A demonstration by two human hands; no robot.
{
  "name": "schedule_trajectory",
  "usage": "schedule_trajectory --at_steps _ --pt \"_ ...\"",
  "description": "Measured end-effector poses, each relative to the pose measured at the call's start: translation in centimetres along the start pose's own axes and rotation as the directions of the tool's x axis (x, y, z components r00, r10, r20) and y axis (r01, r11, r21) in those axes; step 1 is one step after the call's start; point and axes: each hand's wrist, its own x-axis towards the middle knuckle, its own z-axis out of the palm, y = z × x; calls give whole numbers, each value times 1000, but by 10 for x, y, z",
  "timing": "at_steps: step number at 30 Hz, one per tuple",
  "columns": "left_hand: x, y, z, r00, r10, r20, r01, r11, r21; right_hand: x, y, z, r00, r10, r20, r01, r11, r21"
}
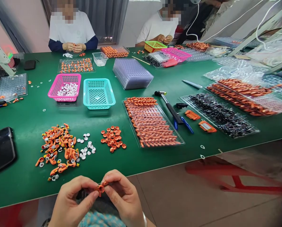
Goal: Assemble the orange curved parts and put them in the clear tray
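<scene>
Two bare hands in view, left hand [71, 201] and right hand [125, 197], no gloves, no rings to be made out. Short, plain fingernails, unpainted. Thin pale band [144, 218] round the right wrist. No sleeves showing at either wrist. Below, between the forearms, teal patterned fabric garment [100, 219], partly hidden.

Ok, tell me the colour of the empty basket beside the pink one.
Teal, seen in the head view: the empty basket stands right of the pink basket.
</scene>
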Motion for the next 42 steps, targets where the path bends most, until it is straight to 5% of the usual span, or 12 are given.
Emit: schedule_trajectory --at_steps 8,14,25,36,42 --pt "-5 -3 -2 978 -198 -67 187 972 -142 6 0 -3 986 95 135 -84 993 -86" --pt "-1 -1 -4 1000 -7 -14 5 992 -123 10 2 1 996 34 77 -31 999 -40" --pt "-1 0 -4 1000 16 -6 -17 996 -87 8 -2 0 997 41 64 -42 999 8" --pt "1 3 -2 975 -208 77 219 960 -172 9 2 3 993 78 85 -94 973 213" --pt "-3 0 -2 973 -210 94 224 955 -193 10 0 3 993 76 94 -92 978 186"
